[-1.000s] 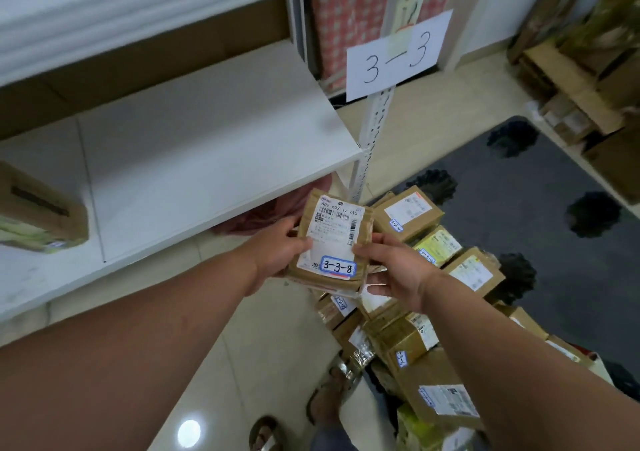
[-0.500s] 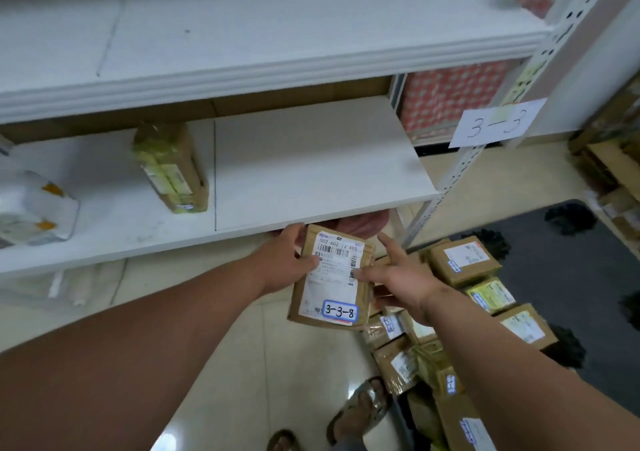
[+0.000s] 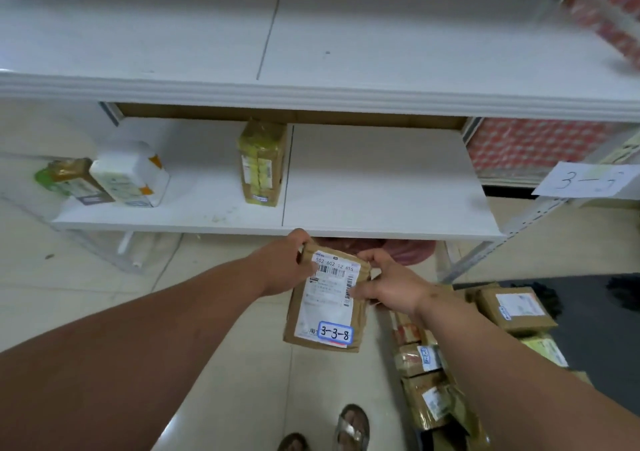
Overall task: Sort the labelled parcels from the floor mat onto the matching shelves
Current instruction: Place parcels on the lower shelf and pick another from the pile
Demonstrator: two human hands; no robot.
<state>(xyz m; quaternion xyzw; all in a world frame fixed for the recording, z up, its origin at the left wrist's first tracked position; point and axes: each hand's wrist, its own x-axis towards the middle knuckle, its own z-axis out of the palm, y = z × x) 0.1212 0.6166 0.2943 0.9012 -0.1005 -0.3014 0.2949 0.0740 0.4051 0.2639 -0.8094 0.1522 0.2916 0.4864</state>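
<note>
I hold a flat brown parcel (image 3: 327, 308) with a white shipping label and a blue-framed tag reading 3-3-8. My left hand (image 3: 289, 263) grips its upper left edge and my right hand (image 3: 388, 286) grips its upper right edge. The parcel hangs just in front of and below the front edge of the lower white shelf (image 3: 381, 187). A paper sign (image 3: 585, 180) reading 3-3 is fixed to the shelf's right post. More brown labelled parcels (image 3: 512, 308) lie on the dark floor mat (image 3: 595, 339) at the right.
On the lower shelf stand an upright brown parcel (image 3: 261, 163), a white one (image 3: 130, 177) and a green-brown one (image 3: 69, 178). The upper shelf (image 3: 311, 35) juts out above. A pink bag (image 3: 405, 251) lies under the shelf. My sandalled feet (image 3: 351, 426) are on the tiled floor.
My view has swung left and up along the shelves. Both hands have carried the 3-3-8 parcel closer to the lower shelf's front edge, with the right hand now closed on its upper right edge.
</note>
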